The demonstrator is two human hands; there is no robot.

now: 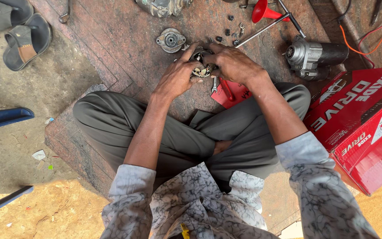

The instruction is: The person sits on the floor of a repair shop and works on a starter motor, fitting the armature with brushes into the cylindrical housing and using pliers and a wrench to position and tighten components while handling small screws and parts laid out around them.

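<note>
The small round motor part [202,65] sat on the stone floor [124,48] before your crossed legs, mostly hidden by your hands, its inner pieces hard to make out. Your left hand [177,77] and right hand [233,63] curled inward, fingers grasping it from both sides.

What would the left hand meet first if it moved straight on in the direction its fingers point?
Probably the right hand. The left hand points up and to the right across the small round part that both hands hold, so its fingers already touch that part; just beyond it are the right hand's fingers.
</note>
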